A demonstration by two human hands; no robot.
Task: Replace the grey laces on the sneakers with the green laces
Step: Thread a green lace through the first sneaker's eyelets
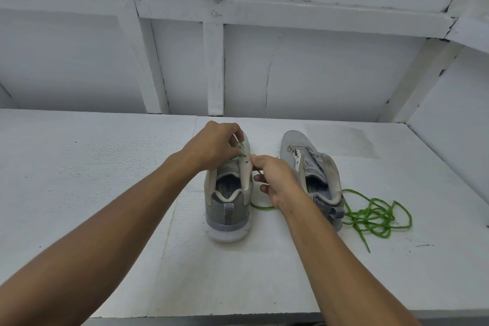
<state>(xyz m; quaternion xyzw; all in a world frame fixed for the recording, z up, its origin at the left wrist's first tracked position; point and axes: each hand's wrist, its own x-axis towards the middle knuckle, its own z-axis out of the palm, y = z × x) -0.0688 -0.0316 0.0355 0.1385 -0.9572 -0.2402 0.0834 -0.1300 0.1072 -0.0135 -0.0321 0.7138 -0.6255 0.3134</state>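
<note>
left grip point(215, 145) pinching green lace point(262, 208) at left sneaker point(229, 209) eyelets, right grip point(275, 180) clamped on its trailing end; spare lace point(375, 217) beside right sneaker point(304, 151) on desk point(105, 193).

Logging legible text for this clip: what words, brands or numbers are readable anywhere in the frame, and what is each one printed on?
"OY F": partial print on the insole of the sneaker being laced; the rest is hidden by the collar.
Yellow-green insole label in the other sneaker: too blurred to read.
Dark marks on that shoe's tongue tag: unreadable.
Nothing else bears text.
</note>
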